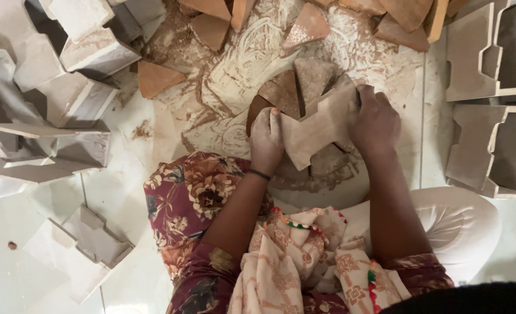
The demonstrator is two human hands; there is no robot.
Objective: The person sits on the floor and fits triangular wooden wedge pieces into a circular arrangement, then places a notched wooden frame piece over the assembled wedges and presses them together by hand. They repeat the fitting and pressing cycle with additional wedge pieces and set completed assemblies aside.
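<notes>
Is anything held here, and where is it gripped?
Yes: both hands hold one notched wooden board piece, left hand at its left edge, right hand at its upper right end.

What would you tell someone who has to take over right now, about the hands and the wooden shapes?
Left hand: fingers gripping the left edge of the notched wooden piece.
Right hand: gripping its right edge.
The piece is held over the sawdust patch on the floor, above triangular offcuts.
Pale notched pieces are piled at left, more stacked at right, two near the knee.
Done or left: cannot tell from the piles; one piece is in hand.
</notes>
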